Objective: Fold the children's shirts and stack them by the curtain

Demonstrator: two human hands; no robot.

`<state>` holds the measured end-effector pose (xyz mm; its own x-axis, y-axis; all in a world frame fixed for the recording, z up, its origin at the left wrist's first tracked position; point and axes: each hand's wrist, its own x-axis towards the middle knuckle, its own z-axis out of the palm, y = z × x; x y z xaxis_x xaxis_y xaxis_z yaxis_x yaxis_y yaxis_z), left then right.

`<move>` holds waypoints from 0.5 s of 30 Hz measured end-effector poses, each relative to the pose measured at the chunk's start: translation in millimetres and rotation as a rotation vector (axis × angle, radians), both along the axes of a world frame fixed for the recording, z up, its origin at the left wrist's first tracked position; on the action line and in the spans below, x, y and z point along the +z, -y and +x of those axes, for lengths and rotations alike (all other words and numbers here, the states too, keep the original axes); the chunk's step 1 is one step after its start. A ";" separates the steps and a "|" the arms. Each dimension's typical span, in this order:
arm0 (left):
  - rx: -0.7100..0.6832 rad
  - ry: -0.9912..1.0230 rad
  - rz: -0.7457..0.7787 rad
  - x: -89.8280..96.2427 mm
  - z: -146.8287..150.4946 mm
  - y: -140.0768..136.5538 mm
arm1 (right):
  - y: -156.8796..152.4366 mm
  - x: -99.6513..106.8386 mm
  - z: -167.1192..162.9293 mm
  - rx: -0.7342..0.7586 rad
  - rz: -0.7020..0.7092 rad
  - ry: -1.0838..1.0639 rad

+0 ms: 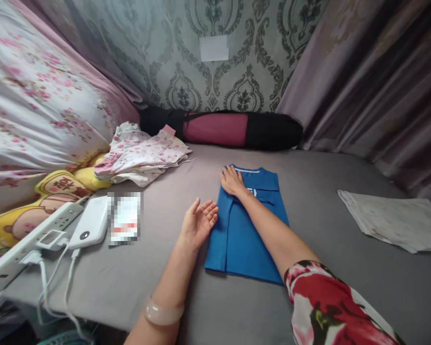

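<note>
A blue T-shirt (251,249) lies on the grey bed surface, its sides and sleeves folded inward and its collar pointing away from me. White lettering shows in part near its chest, partly covered by my right forearm. My right hand (232,181) rests flat on the shirt's upper left corner, fingers stretched out. Just off the shirt's left edge, my left hand (200,221) is held palm up with its fingers apart and nothing in it. A pale bangle (164,312) circles my left wrist.
A black and pink long bag (215,128) lies along the wall. Crumpled patterned clothes (143,155) sit at the left. Nearer are a white power bank (89,223), a power strip (10,266) with cables and a blurred packet (125,220). A folded pale cloth (395,220) lies right.
</note>
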<state>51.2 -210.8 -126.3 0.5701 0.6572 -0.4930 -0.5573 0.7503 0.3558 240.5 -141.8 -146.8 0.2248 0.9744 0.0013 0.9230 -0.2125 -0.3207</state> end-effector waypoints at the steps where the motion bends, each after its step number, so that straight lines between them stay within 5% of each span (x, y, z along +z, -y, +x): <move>1: -0.003 0.001 0.000 0.0 0.0 0.1 | 3.4 0.9 -0.6 -0.004 0.001 -0.004; 15: -0.019 -0.014 0.014 1.1 -1.1 1.0 | 21.4 -12.4 -10.2 -0.030 0.027 0.056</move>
